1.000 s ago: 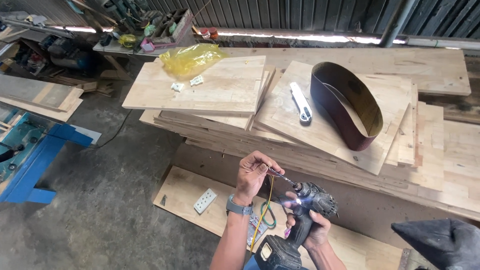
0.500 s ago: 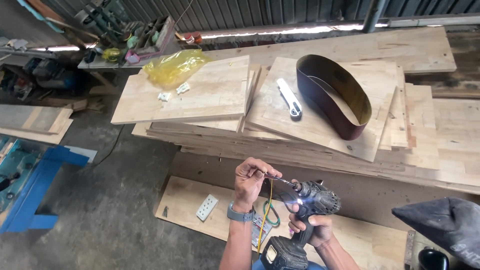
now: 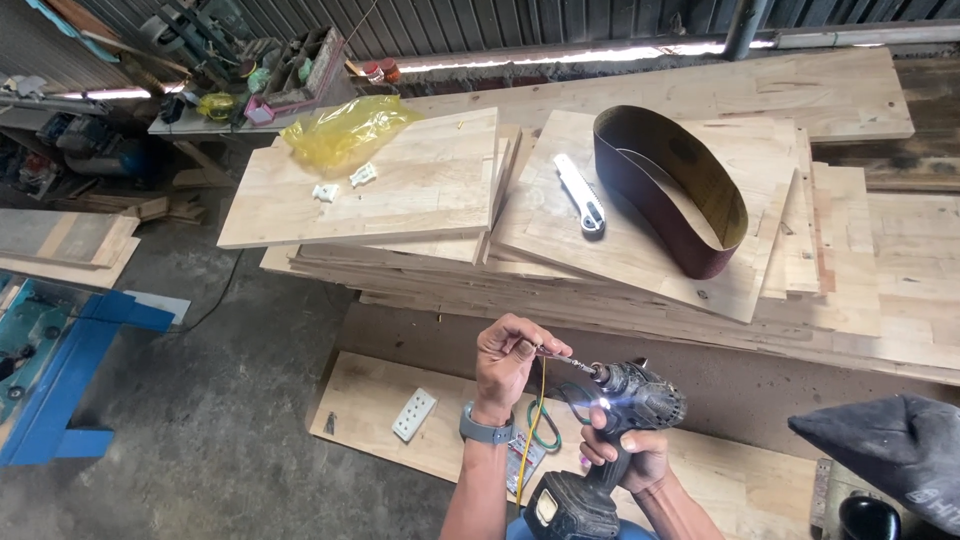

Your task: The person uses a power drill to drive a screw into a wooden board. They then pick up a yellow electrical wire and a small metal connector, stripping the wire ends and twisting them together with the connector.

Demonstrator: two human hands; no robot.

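My right hand [image 3: 628, 457] grips the handle of a black cordless drill [image 3: 610, 440] whose work light is lit. A long bit [image 3: 566, 362] sticks out of its chuck toward the left. My left hand [image 3: 508, 362], with a grey watch on the wrist, pinches the tip of that bit between thumb and fingers. Both hands hover low in the view above a wooden board [image 3: 400, 395] lying on the floor.
A stack of pale wooden panels [image 3: 380, 190] fills the middle, carrying a brown sanding belt loop [image 3: 668, 190], a white utility knife [image 3: 580, 195] and a yellow plastic bag [image 3: 345, 130]. A white power strip [image 3: 414, 414] and green cable lie on the floor board. Blue machine frame [image 3: 60, 370] at left.
My view has shifted a little, so the panel stack sits higher and further left. Both hands keep the same hold on the drill and bit.
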